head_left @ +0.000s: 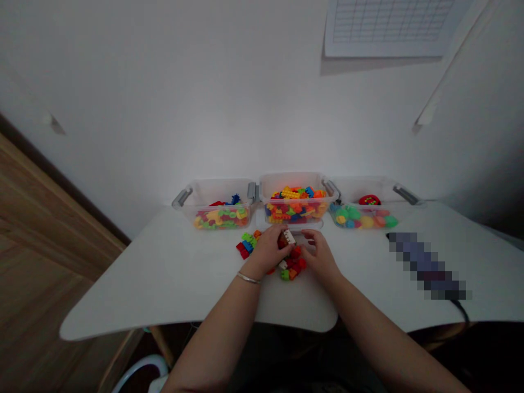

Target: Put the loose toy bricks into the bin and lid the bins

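Note:
A white toy building block (pixel 289 236) with studs sits between the thumb and fingers of my left hand (pixel 268 250), which is closed on it. Something dark red shows just under that block, partly covered by the fingers. My right hand (pixel 322 255) is to the right, fingers apart and slightly bent, close to a red block (pixel 296 251); whether it touches that block I cannot tell. Loose red, orange, white and green blocks (pixel 292 268) lie between and in front of the hands. More blocks (pixel 247 245), in red, blue, green and orange, lie left of my left hand.
Along the wall stand three clear plastic boxes: a left box (pixel 221 185) and a middle box (pixel 291 179) holding colourful pieces, and a right box (pixel 346 188) with rounded pieces. A blurred-out dark object (pixel 426 266) with a cable lies on the white table (pixel 172 284) at right.

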Demonstrator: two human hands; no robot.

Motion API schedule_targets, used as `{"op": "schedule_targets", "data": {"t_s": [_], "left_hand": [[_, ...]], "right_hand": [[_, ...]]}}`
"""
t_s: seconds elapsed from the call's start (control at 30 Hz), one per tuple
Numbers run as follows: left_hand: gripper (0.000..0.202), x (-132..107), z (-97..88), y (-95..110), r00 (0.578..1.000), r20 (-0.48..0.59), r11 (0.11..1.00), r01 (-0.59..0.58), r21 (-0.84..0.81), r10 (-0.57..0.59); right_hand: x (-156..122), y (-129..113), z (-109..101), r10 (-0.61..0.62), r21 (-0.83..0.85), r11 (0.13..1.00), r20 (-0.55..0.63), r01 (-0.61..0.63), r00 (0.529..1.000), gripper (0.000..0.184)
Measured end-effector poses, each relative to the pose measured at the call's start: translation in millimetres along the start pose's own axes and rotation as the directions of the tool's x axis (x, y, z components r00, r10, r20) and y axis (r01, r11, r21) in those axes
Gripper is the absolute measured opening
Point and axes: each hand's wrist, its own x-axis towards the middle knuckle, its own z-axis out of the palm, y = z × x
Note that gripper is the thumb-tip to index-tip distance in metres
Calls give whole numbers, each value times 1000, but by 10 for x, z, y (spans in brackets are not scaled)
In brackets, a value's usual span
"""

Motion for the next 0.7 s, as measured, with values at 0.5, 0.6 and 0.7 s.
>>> {"op": "schedule_targets", "data": {"t_s": [0.5, 0.6, 0.7], "left_hand": [[44, 66, -72, 48, 941, -315, 970, 46, -239, -122], [53, 92, -131, 109, 855, -501, 980, 42, -194, -136], [48, 172, -215, 167, 771, -628, 994, 70, -86, -109]], "right_hand": [[-31, -117, -49, -154, -98, 978, 253, 184, 955, 48], [-28, -142, -65, -136, -103, 980, 274, 170, 952, 50], [-23, -134, -75, -124, -102, 982, 274, 157, 954, 49]]}}
